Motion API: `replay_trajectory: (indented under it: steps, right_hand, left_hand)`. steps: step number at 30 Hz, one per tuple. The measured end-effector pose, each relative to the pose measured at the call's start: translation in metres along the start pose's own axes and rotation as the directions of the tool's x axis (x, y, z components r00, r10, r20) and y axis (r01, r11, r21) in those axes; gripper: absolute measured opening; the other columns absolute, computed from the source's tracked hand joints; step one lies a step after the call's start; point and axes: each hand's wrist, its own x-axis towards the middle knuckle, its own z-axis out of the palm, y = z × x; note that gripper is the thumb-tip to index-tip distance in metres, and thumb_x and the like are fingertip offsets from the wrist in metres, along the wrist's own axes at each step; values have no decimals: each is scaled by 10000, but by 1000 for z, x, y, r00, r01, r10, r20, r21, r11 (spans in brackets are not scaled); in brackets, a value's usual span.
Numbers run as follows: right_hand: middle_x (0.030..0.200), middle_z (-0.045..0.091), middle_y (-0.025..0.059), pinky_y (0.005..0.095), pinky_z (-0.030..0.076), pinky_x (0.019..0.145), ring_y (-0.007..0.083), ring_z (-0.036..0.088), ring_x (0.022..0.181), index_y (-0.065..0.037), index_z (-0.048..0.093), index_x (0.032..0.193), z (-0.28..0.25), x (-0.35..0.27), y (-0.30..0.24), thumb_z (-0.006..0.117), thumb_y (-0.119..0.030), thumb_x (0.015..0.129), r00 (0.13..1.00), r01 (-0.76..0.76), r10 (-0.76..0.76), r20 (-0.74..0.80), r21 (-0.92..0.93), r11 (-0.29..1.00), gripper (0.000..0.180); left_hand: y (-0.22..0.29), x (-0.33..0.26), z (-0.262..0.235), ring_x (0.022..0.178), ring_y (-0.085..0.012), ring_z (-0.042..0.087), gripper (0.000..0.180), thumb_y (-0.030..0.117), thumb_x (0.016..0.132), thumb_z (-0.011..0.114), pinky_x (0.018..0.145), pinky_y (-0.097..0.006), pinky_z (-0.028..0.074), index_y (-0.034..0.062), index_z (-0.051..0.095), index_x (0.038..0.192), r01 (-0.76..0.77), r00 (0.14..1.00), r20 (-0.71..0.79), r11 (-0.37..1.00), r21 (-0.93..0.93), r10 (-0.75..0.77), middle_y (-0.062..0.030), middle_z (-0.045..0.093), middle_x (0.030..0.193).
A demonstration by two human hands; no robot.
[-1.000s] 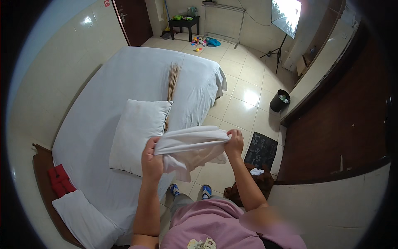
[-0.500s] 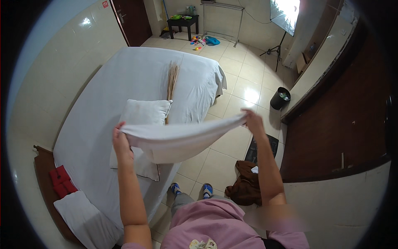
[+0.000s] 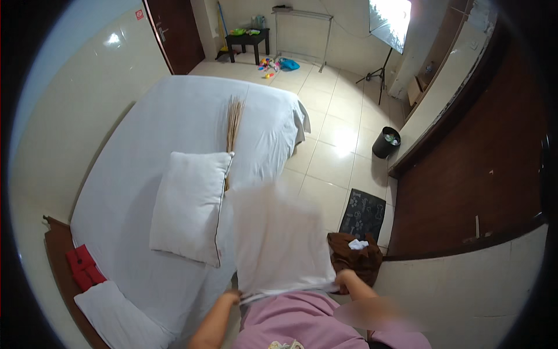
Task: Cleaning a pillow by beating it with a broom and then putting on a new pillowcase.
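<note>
Left hand (image 3: 231,298) and right hand (image 3: 344,280), apart, each grip a near corner of the white cloth (image 3: 279,241). Cloth spread, blurred, above the bed (image 3: 174,122) edge; probably a pillowcase. Pillow (image 3: 189,206) lies beside it on the bed.

Both forearms enter from the lower edge, bent inward and held close to the torso. Left hand (image 3: 231,297) and right hand (image 3: 343,278) are each closed in a grip, knuckles upward.
</note>
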Motion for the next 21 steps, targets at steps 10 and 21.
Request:
replay_trajectory:
  steps: [10, 21]
  right_hand:
    - [829, 616, 209, 465, 482, 703, 396, 596, 785, -38, 563, 1046, -287, -268, -63, 512, -82, 792, -232, 547, 511, -828, 324, 772, 262]
    - [822, 681, 125, 388, 517, 671, 230, 659, 707, -42, 654, 968, -111, -125, -52, 408, -189, 873, 963, -195, 45, 264, 575, 795, 302]
  left_hand:
    - [121, -172, -340, 964, -295, 553, 275, 20, 782, 475, 856, -337, 432, 2, 549, 1047, -765, -143, -619, 484, -426, -772, -145, 591, 971]
    - [-5, -37, 56, 972, -312, 595, 334, 109, 709, 566, 812, -390, 471, 73, 638, 1033, 358, 933, 254, 713, -603, -254, -169, 625, 1041]
